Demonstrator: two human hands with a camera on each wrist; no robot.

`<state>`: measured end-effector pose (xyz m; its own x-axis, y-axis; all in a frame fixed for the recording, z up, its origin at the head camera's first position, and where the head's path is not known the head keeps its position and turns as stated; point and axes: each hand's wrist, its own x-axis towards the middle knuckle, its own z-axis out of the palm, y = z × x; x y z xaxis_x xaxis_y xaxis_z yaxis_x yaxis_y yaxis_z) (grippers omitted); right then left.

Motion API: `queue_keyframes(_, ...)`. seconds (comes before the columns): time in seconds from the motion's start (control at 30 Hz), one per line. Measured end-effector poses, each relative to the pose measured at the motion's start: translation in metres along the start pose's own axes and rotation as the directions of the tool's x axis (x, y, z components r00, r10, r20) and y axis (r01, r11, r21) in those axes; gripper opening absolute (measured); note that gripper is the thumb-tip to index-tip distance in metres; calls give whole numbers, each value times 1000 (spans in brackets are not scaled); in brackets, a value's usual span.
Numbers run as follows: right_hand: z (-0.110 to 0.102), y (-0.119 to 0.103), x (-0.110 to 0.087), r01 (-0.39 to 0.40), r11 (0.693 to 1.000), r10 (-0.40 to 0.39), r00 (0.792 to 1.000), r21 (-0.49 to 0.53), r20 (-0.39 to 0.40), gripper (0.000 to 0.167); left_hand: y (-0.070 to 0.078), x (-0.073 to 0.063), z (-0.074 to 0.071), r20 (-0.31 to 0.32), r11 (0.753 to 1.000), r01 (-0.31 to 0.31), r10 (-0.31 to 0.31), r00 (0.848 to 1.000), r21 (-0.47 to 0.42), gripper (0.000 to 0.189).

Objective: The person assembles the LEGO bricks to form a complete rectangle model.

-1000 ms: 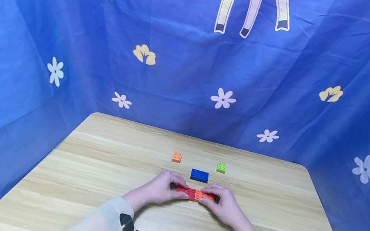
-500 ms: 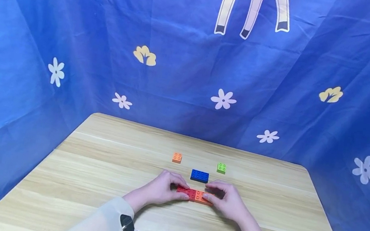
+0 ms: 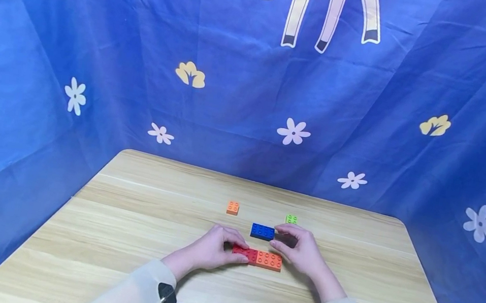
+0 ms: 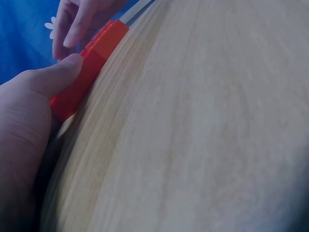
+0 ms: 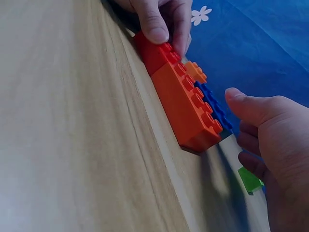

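My left hand (image 3: 214,247) pinches a red toy building brick (image 3: 252,257) at its left end, thumb in front and fingers behind. An orange eight-stud brick (image 3: 269,261) sits end to end with the red one on the table. Behind them lies a dark blue eight-stud brick (image 3: 262,232). At its right end is my right hand (image 3: 303,251), thumb and fingers parted around that end. In the right wrist view a gap shows between the right thumb and the blue brick (image 5: 215,105). Part of the red brick is hidden under the left fingers.
A small orange four-stud brick (image 3: 233,208) lies farther back on the wooden table (image 3: 163,197). To its right, a small green brick (image 3: 291,219) is partly covered by the right fingers. A blue patterned cloth (image 3: 229,119) hangs behind and at both sides.
My right hand has let go of the orange eight-stud brick and moved back to the blue brick's right end. The left hand keeps its hold on the red brick.
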<state>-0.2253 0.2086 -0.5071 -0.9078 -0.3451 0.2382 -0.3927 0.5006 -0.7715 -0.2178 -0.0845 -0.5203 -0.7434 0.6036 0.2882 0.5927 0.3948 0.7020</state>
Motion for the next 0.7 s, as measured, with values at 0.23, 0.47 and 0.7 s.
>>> queue_keyframes(0.23, 6, 7, 15, 12, 1000, -11, 999, -8, 49, 49, 0, -1, 1, -7, 1000, -10, 10, 1000, -5, 29)
queue_keyframes(0.47, 13, 16, 20, 21, 999, -18, 997, -26, 77, 44, -1, -2, 3, -10, 1000, -14, 14, 1000, -14, 30)
queue_keyframes(0.7, 17, 16, 21, 21, 1000, -20, 998, -11, 58, 36, -1, -1, 2, -2, 1000, 3, -3, 1000, -9, 30)
